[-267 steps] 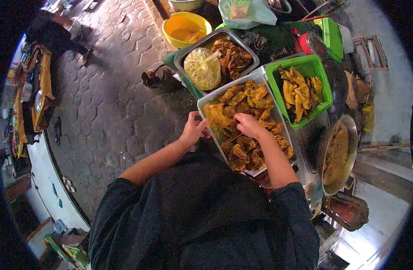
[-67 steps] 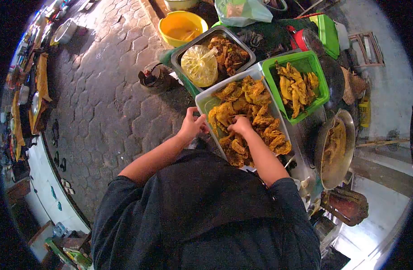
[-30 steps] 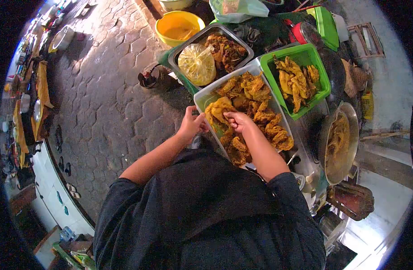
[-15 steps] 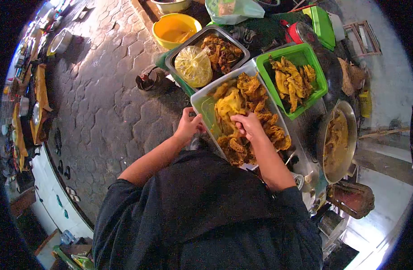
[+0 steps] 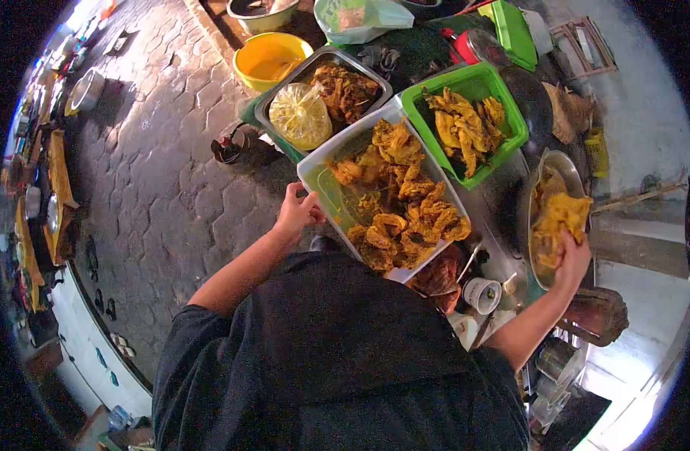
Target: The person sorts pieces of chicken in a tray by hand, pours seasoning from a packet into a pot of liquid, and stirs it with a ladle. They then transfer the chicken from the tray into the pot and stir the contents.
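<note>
Right hand [image 5: 574, 259] moved from tray [image 5: 331, 201] to pan [image 5: 523, 214], holding a yellow piece [image 5: 559, 214] over it; left hand [image 5: 296, 213] grips tray edge.

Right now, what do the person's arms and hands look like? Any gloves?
No gloves: the left hand and right hand are bare, with no ring or watch that I can see. The forearms are bare too. Dark sleeves of a black shirt end near the elbows.
</note>
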`<state>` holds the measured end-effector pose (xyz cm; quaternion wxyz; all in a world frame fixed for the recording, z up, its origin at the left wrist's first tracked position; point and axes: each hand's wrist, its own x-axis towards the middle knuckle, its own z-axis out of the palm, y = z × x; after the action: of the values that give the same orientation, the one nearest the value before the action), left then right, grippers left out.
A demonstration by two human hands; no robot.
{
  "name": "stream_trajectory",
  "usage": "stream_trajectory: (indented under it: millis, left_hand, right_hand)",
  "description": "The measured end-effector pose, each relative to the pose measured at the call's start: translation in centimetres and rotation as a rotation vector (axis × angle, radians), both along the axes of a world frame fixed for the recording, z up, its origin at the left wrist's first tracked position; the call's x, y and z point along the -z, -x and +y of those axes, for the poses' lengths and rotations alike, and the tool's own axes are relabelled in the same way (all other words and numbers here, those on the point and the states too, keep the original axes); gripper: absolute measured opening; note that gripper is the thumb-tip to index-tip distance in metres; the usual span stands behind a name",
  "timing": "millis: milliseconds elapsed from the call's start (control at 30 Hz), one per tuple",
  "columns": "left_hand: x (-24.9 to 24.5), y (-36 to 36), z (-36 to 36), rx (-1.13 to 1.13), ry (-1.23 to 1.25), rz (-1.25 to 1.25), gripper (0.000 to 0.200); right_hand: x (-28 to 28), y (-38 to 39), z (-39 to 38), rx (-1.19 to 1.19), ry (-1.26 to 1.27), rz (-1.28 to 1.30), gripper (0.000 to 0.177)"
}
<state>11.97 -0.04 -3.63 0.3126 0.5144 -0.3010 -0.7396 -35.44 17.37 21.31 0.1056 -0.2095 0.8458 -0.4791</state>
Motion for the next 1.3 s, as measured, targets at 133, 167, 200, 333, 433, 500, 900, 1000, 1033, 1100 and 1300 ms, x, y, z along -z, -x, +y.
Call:
stream_trajectory:
  millis: [133,167,200,333,433,500,900,1000,1033,1100,1300]
  left_hand:
    - [-1.0,0.1,0.0,0.008,-0.002,0.022,0.039]
    - [-0.6,-0.1,-0.1,0.018,-0.002,0.036,0.039]
    - [-0.4,-0.1,-0.1,0.025,-0.003,0.049,0.039]
    - [-0.7,-0.3,-0.1,0.057,-0.010,0.001,0.038]
    - [-0.3,-0.2,0.1,0.053,0.008,-0.006,0.039]
    - [-0.3,-0.1,0.0,0.032,0.021,0.001,0.040]
    - [-1.3,0.4,0.0,-0.007,0.016,-0.029,0.040]
    - [-2.4,0.1,-0.1,0.014,0.010,-0.058,0.038]
    - [-2.5,0.0,-0.1,0.060,0.020,-0.086,0.039]
    - [-2.7,0.0,0.0,0.027,0.005,-0.049,0.039]
    - [-0.7,0.1,0.1,-0.013,0.006,0.050,0.041]
  right_hand:
    - [2.7,11.8,4.9,0.026,-0.411,0.108,0.030]
    - [4.9,14.5,6.0,-0.029,-0.469,0.231,0.023]
    - [6.8,16.6,6.8,-0.088,-0.526,0.353,0.017]
    - [11.1,19.4,7.3,-0.008,-0.577,0.113,0.021]
    - [9.3,11.8,3.2,-0.078,-0.658,0.491,0.028]
    - [5.2,-2.4,-5.1,-0.231,-0.606,0.528,0.035]
    - [20.3,-27.6,-19.7,-1.208,-0.683,0.604,0.046]
    - [19.0,-28.0,-18.9,-1.331,-0.818,0.387,0.040]
    - [17.7,-28.0,-18.3,-1.450,-0.805,0.160,0.038]
    - [15.2,-27.7,-17.9,-1.517,-0.820,0.092,0.035]
    - [18.8,-26.7,-21.4,-1.326,-0.784,0.560,0.027]
